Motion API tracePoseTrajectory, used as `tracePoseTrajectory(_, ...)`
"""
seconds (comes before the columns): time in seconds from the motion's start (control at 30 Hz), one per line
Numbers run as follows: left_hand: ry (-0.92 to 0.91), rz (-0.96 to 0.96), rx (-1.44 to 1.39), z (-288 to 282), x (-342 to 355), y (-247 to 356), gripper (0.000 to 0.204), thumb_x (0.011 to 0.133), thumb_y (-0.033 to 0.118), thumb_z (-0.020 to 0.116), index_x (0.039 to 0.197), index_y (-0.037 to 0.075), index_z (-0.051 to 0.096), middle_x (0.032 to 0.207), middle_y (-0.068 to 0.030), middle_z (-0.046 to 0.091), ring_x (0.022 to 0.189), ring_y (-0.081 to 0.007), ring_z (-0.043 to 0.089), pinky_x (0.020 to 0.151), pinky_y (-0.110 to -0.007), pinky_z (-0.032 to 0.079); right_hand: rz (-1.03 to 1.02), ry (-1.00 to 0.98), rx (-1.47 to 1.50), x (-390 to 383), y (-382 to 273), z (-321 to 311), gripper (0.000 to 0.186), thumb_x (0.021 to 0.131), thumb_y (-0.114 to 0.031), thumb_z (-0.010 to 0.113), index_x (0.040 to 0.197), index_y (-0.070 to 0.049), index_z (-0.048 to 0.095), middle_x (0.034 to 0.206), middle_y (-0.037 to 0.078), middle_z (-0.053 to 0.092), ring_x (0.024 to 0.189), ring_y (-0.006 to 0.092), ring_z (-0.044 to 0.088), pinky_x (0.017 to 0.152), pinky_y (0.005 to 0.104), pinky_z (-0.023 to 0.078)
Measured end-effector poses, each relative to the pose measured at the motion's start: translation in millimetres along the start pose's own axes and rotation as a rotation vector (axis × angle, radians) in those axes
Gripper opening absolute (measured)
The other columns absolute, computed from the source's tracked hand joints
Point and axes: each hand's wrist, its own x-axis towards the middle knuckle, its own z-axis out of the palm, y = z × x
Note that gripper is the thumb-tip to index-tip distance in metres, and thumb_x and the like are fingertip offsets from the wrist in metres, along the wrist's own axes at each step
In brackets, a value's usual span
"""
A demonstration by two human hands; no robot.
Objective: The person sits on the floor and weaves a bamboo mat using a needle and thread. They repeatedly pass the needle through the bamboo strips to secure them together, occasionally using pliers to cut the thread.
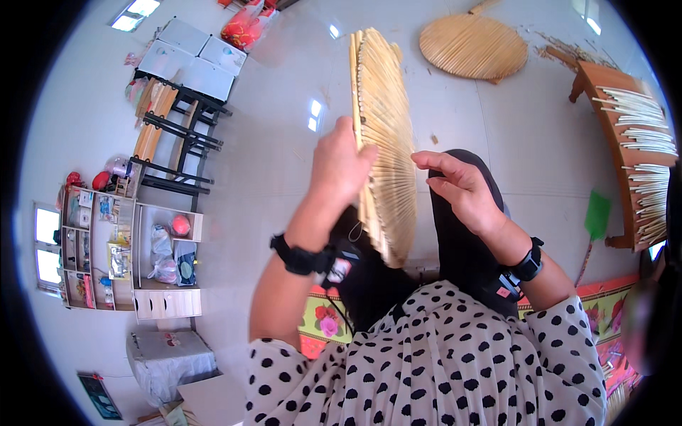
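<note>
So we're holding a bamboo fan [387, 142] up in front of us, edge-on to the camera, with its long axis running from 12 down to 6 o'clock. Our left hand [341, 167] is doing the gripping, clenched around the fan's left edge about halfway down, so that's clearly the nearer hand. Our right hand [458, 188] is sitting just off the fan at 3 o'clock, fingers [433, 162] loosely curled and reaching toward the slats; whether the tips are actually touching the ribs, we can't tell. It's grasping nothing. Around us: a second fan [472, 46] is lying flat on the floor at 1 o'clock, a wooden rack [614, 106] loaded with bamboo sticks at 3 o'clock, shelves [128, 248] at 9.
</note>
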Motion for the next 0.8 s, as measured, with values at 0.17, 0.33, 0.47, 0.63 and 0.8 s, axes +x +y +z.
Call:
tracePoseTrajectory(0.17,-0.204,0.083,0.013,-27.5,58.1,-38.5,0.032,0.081,0.007,0.067,0.11,-0.003,0.058,0.101,-0.0217,0.067,0.095,-0.0317,0.066,0.084,-0.038,0.05,-0.035,0.107,-0.146,-2.0,-9.5,-27.8,0.034,0.089,0.004,0.051,0.122,0.002,0.061,0.115,0.007,0.063,0.104,0.0124,0.054,0.091,0.0263,0.042)
tracePoseTrajectory(0.33,-0.223,0.169,0.255,-48.5,86.3,-66.2,0.033,0.084,0.012,0.067,0.115,0.005,0.058,0.103,-0.0207,0.067,0.098,-0.0376,0.064,0.085,-0.043,0.05,-0.142,0.212,-0.279,-1.3,-14.9,-45.4,0.031,0.09,0.001,0.054,0.12,0.001,0.063,0.109,0.008,0.066,0.084,0.0066,0.058,0.074,0.0221,0.048)
tracePoseTrajectory(0.47,-0.223,0.196,0.34,-60.0,87.9,-77.6,0.031,0.085,0.011,0.065,0.116,0.012,0.06,0.102,-0.0178,0.068,0.096,-0.0376,0.063,0.082,-0.044,0.05,-0.206,0.221,-0.415,7.0,-27.5,-51.0,0.031,0.089,0.001,0.055,0.12,0.0,0.063,0.109,0.007,0.066,0.095,0.0129,0.061,0.075,0.0258,0.05)
tracePoseTrajectory(0.63,-0.274,0.347,0.453,-78.3,81.9,-80.3,0.03,0.085,0.012,0.064,0.114,0.018,0.063,0.096,-0.0152,0.068,0.091,-0.0366,0.063,0.078,-0.045,0.05,-0.365,0.185,-0.613,24.6,-54.3,-40.4,0.033,0.086,0.002,0.056,0.118,-0.001,0.063,0.111,0.012,0.066,0.098,0.0213,0.063,0.078,0.0306,0.052)
tracePoseTrajectory(0.8,-0.301,0.41,0.552,-90.2,66.4,-77.8,0.033,0.084,0.008,0.062,0.115,0.021,0.063,0.093,-0.013,0.069,0.086,-0.0348,0.064,0.073,-0.044,0.05,-0.487,0.086,-0.843,45.6,-70.3,-12.5,0.036,0.082,0.001,0.061,0.118,-0.002,0.062,0.115,0.017,0.064,0.105,0.0334,0.061,0.088,0.0373,0.051)
